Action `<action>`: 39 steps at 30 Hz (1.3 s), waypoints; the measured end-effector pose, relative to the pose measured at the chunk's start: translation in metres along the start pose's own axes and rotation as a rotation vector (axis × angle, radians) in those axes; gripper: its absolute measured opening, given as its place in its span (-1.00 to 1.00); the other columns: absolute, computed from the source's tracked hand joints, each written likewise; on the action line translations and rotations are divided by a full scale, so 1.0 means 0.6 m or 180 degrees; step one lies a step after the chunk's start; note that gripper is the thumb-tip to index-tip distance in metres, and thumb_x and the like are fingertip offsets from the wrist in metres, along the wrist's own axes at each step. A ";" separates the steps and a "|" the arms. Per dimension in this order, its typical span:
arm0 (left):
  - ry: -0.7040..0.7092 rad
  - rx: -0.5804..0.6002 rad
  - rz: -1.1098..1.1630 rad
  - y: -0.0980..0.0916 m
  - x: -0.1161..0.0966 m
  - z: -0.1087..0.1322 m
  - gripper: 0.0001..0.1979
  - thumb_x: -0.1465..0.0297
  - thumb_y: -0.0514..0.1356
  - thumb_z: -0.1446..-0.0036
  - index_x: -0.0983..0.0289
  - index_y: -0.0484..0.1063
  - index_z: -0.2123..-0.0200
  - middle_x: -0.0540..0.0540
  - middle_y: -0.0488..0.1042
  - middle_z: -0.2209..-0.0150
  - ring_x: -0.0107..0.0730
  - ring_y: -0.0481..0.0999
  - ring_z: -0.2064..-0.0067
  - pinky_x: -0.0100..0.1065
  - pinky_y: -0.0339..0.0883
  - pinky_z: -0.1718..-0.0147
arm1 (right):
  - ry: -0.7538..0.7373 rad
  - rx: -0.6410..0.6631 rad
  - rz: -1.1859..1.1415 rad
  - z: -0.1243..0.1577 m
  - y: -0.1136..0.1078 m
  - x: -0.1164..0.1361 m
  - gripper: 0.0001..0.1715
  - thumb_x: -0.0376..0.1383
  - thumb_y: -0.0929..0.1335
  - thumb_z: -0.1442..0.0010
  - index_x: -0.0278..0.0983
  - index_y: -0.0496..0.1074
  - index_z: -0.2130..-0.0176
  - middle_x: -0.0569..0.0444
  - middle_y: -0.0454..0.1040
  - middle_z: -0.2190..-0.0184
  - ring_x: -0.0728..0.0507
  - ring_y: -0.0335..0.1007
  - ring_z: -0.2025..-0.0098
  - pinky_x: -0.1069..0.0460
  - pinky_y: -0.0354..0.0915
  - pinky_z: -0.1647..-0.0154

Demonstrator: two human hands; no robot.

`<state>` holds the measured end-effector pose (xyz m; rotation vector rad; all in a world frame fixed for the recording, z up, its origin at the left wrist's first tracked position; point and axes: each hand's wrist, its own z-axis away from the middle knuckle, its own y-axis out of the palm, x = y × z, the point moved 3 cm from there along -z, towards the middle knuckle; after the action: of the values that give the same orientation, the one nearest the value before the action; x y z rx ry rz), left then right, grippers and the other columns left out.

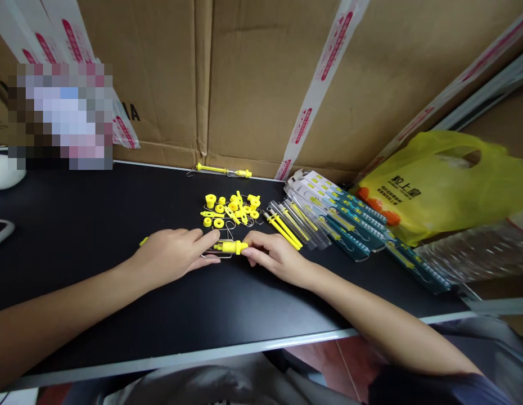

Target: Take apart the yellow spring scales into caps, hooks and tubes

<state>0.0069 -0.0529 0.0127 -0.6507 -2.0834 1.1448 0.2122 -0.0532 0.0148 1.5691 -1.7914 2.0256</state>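
Note:
Above the black tabletop, both hands hold one clear-tube spring scale [231, 247] with yellow fittings and a wire loop at its right end. My left hand [172, 253] is closed around the tube and covers most of its middle; a yellow tip shows past the wrist side. Pinched between the thumb and fingers of my right hand [274, 256] is the yellow end piece. Just beyond the hands lies a pile of small yellow plastic parts [234, 209] with wire hooks. Several yellow rods [284, 229] and clear tubes [310, 225] lie right of the pile.
A complete spring scale [221, 169] lies along the table's back edge. Printed boxes [350, 216] are stacked at right, beside a yellow plastic bag [438, 185] and a clear plastic container [459, 253]. A cardboard wall [253, 84] rises behind. At left are a white mouse-like object [7, 170] and a phone-like device [0, 233].

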 end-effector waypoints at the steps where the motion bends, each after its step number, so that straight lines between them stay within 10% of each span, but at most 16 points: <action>1: -0.0021 0.0047 0.0032 0.001 0.000 0.001 -0.64 0.08 0.03 -0.21 0.22 0.33 0.12 -0.06 0.42 0.49 -0.37 0.49 0.48 -0.37 0.03 0.58 | -0.0041 -0.0024 0.0080 0.000 0.000 -0.001 -0.72 -0.15 0.20 -0.31 -0.28 0.30 0.32 0.15 0.39 0.52 0.03 0.31 0.48 0.15 0.18 0.40; 10: -0.0013 0.0082 0.0180 0.002 0.000 0.002 -0.65 0.09 0.02 -0.23 0.22 0.32 0.10 -0.06 0.45 0.47 -0.37 0.50 0.46 -0.39 0.06 0.57 | -0.0873 -0.0261 0.1572 0.005 -0.005 0.004 -0.79 -0.21 0.19 -0.32 -0.27 0.31 0.23 0.04 0.46 0.38 -0.04 0.37 0.37 0.11 0.17 0.40; 39: 0.0077 -0.0067 0.0035 0.003 0.000 0.003 -0.62 0.09 -0.01 -0.24 0.24 0.34 0.09 -0.03 0.46 0.46 -0.37 0.48 0.47 -0.38 0.12 0.55 | -0.0433 -0.0375 0.1137 0.000 -0.005 0.002 -0.73 -0.12 0.25 -0.27 -0.28 0.35 0.30 0.09 0.43 0.46 -0.02 0.31 0.44 0.12 0.12 0.43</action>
<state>0.0055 -0.0530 0.0106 -0.6835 -2.0766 1.1169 0.2134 -0.0530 0.0177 1.4738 -2.3420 1.9338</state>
